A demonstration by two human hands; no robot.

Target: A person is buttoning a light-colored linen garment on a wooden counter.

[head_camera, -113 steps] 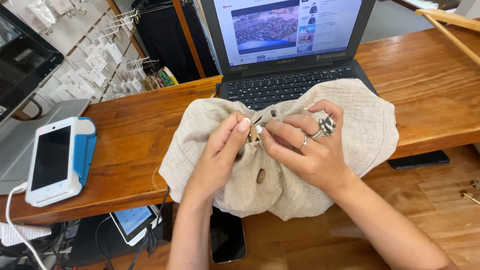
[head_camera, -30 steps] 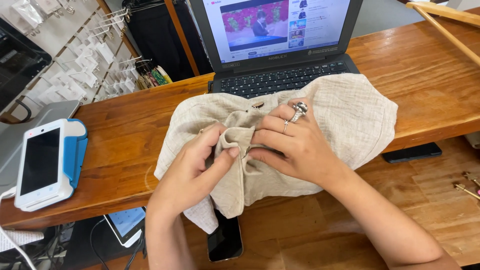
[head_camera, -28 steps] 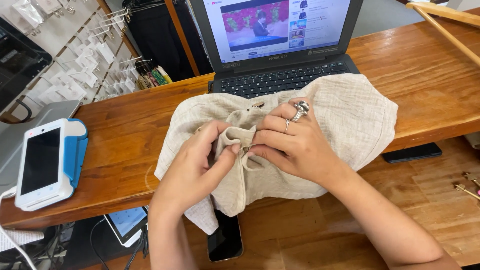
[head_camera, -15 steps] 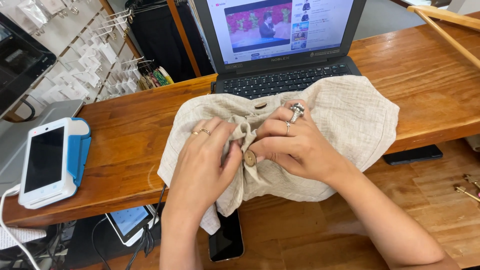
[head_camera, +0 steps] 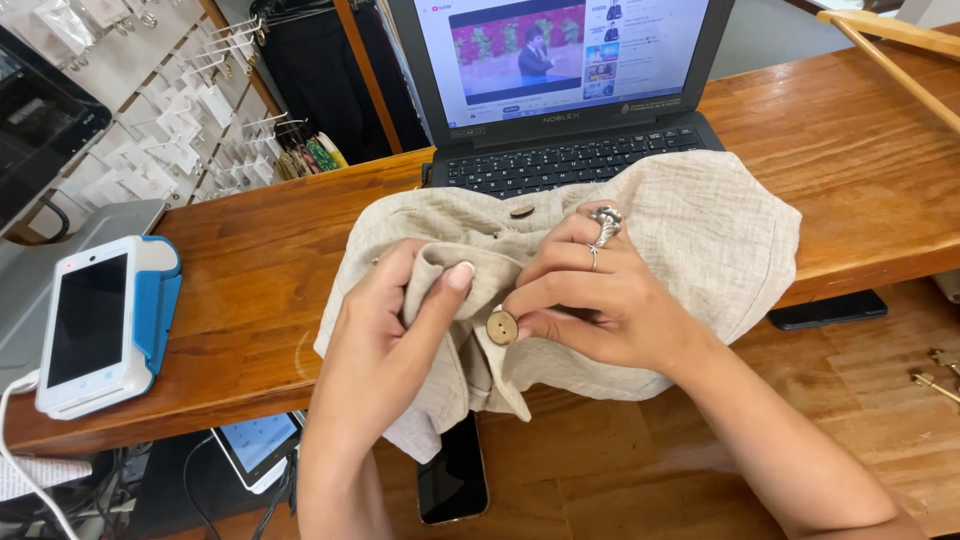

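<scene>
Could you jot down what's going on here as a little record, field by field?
Setting: wooden counter with an open laptop at the back
Left hand: pinches a fold of beige linen garment
Right hand: fingertips hold a round wooden button on the garment; a silver ring on one finger
Second button: lies higher on the cloth
Left of the cloth: white card reader in a blue cradle
Lower shelf: dark phone partly under the garment

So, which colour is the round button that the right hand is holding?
The button is light brown, like wood, on the beige garment. The head view shows it best.
</scene>
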